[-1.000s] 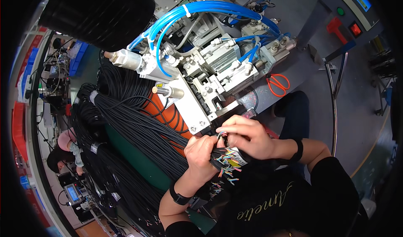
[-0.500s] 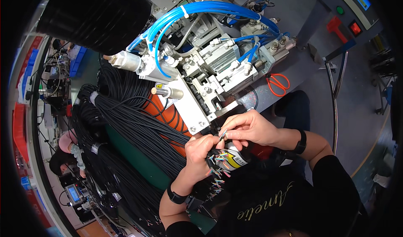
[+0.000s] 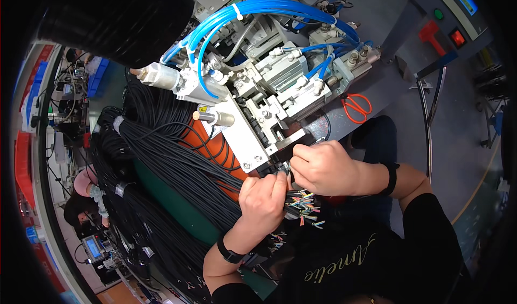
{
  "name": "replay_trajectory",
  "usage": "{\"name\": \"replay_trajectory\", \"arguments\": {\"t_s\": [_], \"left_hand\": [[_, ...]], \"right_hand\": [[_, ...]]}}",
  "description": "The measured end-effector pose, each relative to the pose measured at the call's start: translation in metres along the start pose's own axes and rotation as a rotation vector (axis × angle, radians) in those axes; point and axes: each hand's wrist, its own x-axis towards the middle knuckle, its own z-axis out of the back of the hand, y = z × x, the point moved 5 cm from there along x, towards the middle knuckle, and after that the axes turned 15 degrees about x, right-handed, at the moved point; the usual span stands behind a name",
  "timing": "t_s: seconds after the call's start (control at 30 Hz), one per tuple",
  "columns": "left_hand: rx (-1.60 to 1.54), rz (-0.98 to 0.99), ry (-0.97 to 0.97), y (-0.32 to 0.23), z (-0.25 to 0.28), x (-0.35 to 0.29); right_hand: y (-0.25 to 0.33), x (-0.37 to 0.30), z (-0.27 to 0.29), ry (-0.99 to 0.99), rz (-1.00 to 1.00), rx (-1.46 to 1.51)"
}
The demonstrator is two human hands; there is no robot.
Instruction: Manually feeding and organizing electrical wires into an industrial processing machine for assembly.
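My left hand point(image 3: 262, 200) is closed at the front of the machine point(image 3: 274, 115), its thumb and finger close to the metal jaw. Stripped cable ends point(image 3: 302, 206) with fanned-out coloured wires stick out from under its right side, so it seems wrapped round a bundle of cables. My right hand point(image 3: 326, 168) is curled beside it, just below the jaw, knuckles up. Its fingertips are turned away, and what they pinch is hidden. Another cluster of coloured wire ends point(image 3: 277, 242) hangs lower, beside my left wrist.
Long bundles of black cable point(image 3: 177, 153) lie to the left over an orange surface point(image 3: 207, 137). Blue air hoses point(image 3: 269, 7) arch over the machine. Red-handled scissors point(image 3: 356, 108) lie to its right. A person point(image 3: 86, 201) is at the far left.
My right hand has turned from an open-looking pinch to a curled fist and shifted slightly right. The coloured wire ends have swung right, and the white label beside them is now out of sight.
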Motion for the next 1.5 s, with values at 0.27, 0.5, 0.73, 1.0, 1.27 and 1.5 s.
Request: {"name": "replay_trajectory", "arguments": {"t_s": [0.27,0.5,0.73,1.0,1.27,1.5], "left_hand": [[-0.064,0.053,-0.014,0.007,-0.006,-0.012],[-0.091,0.047,-0.008,0.011,-0.007,-0.013],[-0.138,0.044,0.045,0.01,-0.005,-0.013],[0.11,-0.116,0.081,-0.002,-0.003,-0.003],[0.139,-0.118,0.104,-0.002,-0.002,0.0],[-0.078,0.047,0.17,0.01,0.003,0.002]], "right_hand": [[-0.009,-0.006,-0.004,-0.046,-0.006,0.022],[-0.01,-0.008,-0.007,-0.106,-0.006,0.063],[-0.01,-0.009,-0.007,-0.114,-0.029,0.088],[-0.003,-0.006,-0.012,0.029,-0.02,-0.154],[-0.012,-0.008,-0.012,-0.082,0.025,-0.042],[-0.025,0.0,-0.002,-0.065,-0.151,0.263]]}}
